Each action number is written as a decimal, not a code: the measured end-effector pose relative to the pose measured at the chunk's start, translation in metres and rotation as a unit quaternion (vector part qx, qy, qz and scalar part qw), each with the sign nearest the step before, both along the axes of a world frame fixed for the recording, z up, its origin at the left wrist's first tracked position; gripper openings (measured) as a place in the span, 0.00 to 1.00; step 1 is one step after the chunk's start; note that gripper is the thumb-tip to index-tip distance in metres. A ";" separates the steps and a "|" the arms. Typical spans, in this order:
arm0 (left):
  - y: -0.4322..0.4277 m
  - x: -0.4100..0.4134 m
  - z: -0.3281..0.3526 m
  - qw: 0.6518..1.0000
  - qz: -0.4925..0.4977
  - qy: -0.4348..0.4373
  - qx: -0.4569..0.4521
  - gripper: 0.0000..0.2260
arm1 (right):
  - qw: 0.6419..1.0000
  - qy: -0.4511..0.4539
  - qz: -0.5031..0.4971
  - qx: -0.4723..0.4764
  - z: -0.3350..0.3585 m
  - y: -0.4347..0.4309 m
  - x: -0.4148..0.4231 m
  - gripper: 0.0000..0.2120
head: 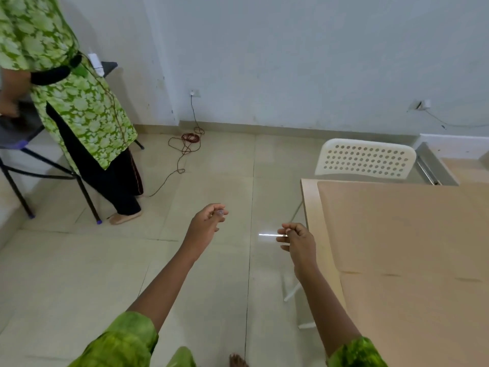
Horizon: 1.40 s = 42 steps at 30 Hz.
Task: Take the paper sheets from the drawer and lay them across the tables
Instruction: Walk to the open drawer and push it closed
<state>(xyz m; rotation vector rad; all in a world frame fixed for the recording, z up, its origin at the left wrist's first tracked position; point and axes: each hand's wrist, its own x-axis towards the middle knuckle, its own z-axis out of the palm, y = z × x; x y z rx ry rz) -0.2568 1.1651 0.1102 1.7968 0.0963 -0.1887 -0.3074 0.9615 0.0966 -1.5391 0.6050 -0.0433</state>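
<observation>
Both hands, left hand (207, 221) and right hand (297, 238), are held out over the floor, fingertips drawn toward thumbs; whether they pinch anything cannot be told (the pale streak by the right hand may be mere glare). One brown paper sheet (397, 234) lies flat on the table (309, 207), near the white chair (365, 157). Step judged: between sheets. Next: fetch another from what looks like the open drawer (436, 168).
</observation>
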 end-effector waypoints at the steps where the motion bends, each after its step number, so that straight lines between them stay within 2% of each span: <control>1: -0.001 0.016 0.001 1.000 -0.006 0.002 -0.002 0.09 | 1.000 -0.001 -0.008 0.000 0.000 -0.001 0.015 0.10; 16: -0.002 0.289 0.015 0.988 -0.151 -0.015 -0.004 0.11 | 0.989 -0.007 -0.149 -0.003 0.006 0.003 0.235 0.13; 21: -0.024 0.368 0.019 0.982 -0.190 -0.019 -0.001 0.11 | 0.979 -0.005 -0.202 0.003 0.008 -0.009 0.297 0.11; 29: -0.116 0.482 0.016 0.966 -0.256 -0.023 -0.018 0.11 | 0.965 -0.013 -0.262 0.006 0.012 -0.081 0.393 0.10; 42: -0.309 0.661 0.020 0.941 -0.337 -0.012 -0.028 0.10 | 0.941 -0.012 -0.337 0.000 0.021 -0.247 0.539 0.10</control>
